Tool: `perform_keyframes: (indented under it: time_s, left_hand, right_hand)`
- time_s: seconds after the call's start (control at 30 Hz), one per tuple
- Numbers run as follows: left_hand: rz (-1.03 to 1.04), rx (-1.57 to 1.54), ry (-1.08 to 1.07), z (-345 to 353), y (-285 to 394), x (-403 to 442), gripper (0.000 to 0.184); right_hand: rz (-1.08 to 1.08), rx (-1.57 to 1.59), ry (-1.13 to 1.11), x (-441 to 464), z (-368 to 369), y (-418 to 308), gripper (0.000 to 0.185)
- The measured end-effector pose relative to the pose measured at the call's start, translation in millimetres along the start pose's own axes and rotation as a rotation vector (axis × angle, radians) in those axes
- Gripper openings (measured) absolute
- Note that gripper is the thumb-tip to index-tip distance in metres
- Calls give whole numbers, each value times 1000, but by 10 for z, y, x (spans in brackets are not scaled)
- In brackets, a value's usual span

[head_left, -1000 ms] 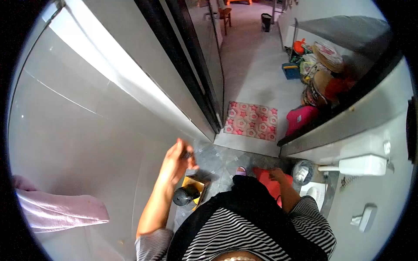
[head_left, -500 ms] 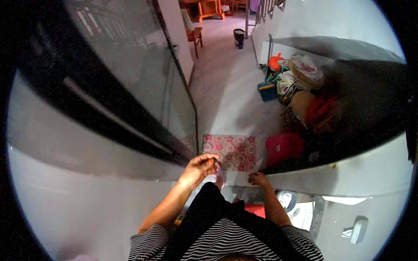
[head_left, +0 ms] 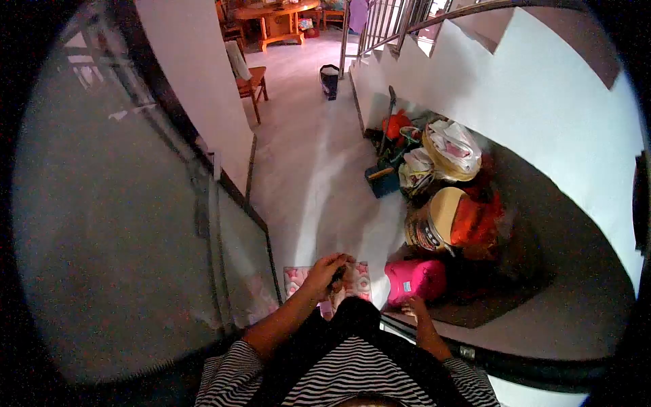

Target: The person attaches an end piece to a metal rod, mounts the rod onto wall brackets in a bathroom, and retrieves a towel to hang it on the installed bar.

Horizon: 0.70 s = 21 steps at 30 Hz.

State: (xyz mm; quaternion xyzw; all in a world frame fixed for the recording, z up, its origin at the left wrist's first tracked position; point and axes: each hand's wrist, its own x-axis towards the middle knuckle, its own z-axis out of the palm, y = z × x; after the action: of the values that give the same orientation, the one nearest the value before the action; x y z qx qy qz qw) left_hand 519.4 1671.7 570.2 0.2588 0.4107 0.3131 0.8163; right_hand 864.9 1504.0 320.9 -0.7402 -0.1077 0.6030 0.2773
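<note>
My left hand [head_left: 325, 275] is closed around a small dark object [head_left: 338, 274], mostly covered by the fingers; I cannot make out its kind. It is held in front of me, above the pink-and-white patterned floor mat [head_left: 296, 274]. My right hand [head_left: 413, 307] hangs low at my right, its fingers loosely apart and holding nothing that I can see. In view just beyond it is a bright pink item with a small label [head_left: 424, 277]; whether they touch is unclear.
A glass door [head_left: 129, 251] stands along the left. Under the stairs [head_left: 502, 88] at right are a large bucket [head_left: 424, 227], a basket of bags [head_left: 454, 150] and a dark blue dustpan [head_left: 382, 180]. Ahead are a dark bin [head_left: 329, 81], a wooden chair [head_left: 252, 83] and a table [head_left: 278, 10].
My view has moved forward through the doorway, and the mat and stored things are nearer. The left hand still holds the small object; my right hand is now beside the pink item.
</note>
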Motion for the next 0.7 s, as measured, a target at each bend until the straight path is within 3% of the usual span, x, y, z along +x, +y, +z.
perform_keyframes:
  time_s: [0.03, 0.2, 0.37, 0.47, 0.53, 0.63, 0.7]
  left_hand:
    - [-23, -8, -12, -46, 123, 176, 22]
    - [-128, 66, -129, -150, 813, 955, 31]
    - [-62, -46, -89, -455, 1439, 1947, 32]
    - [24, 2, -56, -649, 2093, 2402, 29]
    - [21, 67, -20, -734, 2480, 2670, 27]
    - [-30, 127, 105, -867, 2926, 3193, 25]
    - [14, 77, 137, -1021, 3107, 3591, 25]
  right_hand:
    - [12, 38, 3, -52, 45, -114, 40]
    - [101, 151, 9, 432, 212, -676, 37]
    - [120, 93, -30, 1436, 460, -1578, 34]
    - [60, -6, -51, 2180, 696, -2468, 32]
    - [-34, -174, -56, 2661, 886, -3171, 31]
    - [-642, -1156, 4, 3275, 1287, -4350, 29]
    - [-765, -1216, 50, 3581, 1766, -5269, 28]
